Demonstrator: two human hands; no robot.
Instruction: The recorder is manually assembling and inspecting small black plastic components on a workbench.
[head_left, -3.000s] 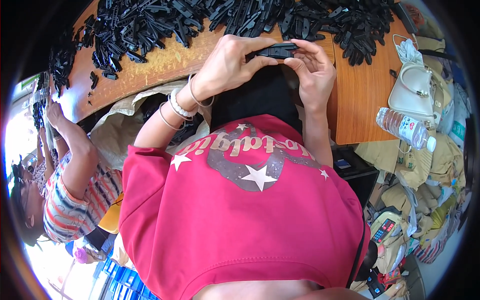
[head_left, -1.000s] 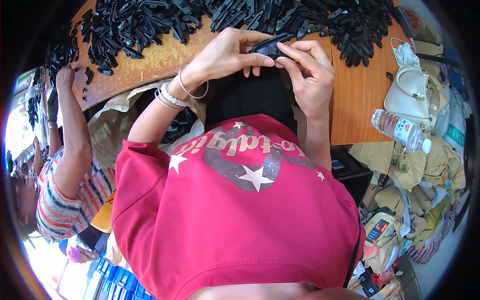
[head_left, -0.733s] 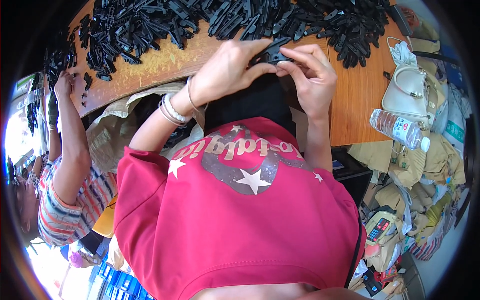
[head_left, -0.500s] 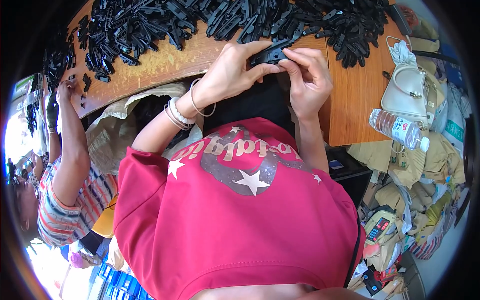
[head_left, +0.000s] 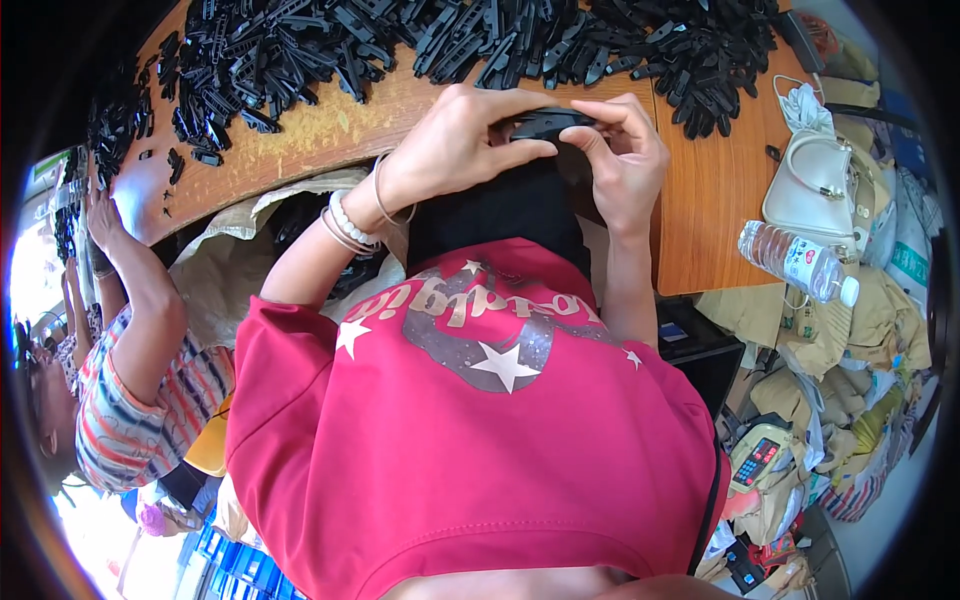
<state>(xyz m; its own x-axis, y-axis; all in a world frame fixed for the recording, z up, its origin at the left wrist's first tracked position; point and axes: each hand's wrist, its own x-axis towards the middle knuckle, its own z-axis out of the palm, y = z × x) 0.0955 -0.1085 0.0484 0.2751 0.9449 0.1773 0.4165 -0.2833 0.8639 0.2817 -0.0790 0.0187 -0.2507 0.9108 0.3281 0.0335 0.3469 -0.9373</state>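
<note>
Between my two hands, at the table's near edge, is a long black plastic part (head_left: 552, 124) with a smooth, tapered side showing. My left hand (head_left: 465, 140) grips its left end, thumb below and fingers above. At its other end my right hand (head_left: 625, 150) pinches the tip between thumb and forefinger. Bracelets circle my left wrist. Just beyond my hands, a heap of similar black plastic parts (head_left: 530, 45) spreads across the wooden table (head_left: 350, 125). Fingers hide some of the held part.
An open pale sack (head_left: 225, 255) hangs below the table edge at left. A co-worker's arm (head_left: 145, 270) reaches to the table at far left. To the right are a white handbag (head_left: 815, 190), a water bottle (head_left: 797, 260) and a calculator-like device (head_left: 760, 460) among bags.
The black part has been turned over in my hands, from a detailed face to a smooth side. My right fingers have shifted to its end. The co-worker's hand has drawn leftward.
</note>
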